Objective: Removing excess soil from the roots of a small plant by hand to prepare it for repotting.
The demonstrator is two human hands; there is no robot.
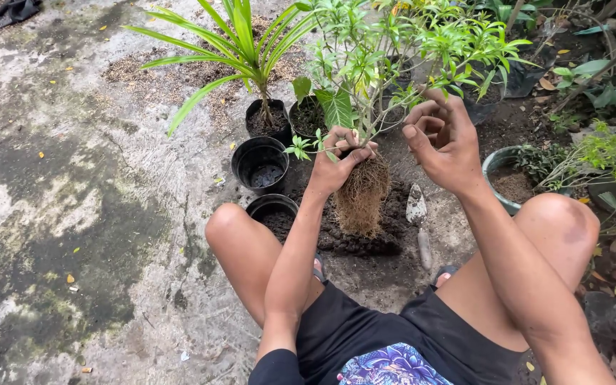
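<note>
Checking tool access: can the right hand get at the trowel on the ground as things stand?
Probably yes. The right hand is free, raised above the trowel, which lies uncovered beside the soil pile between the knees.

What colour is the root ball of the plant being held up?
Light brown root ball, seen in the head view.

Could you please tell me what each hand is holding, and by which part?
The left hand grips a leafy green plant with a bare brown root ball at the stem base, just above the roots. The right hand holds nothing, fingers curled beside the foliage.
</note>
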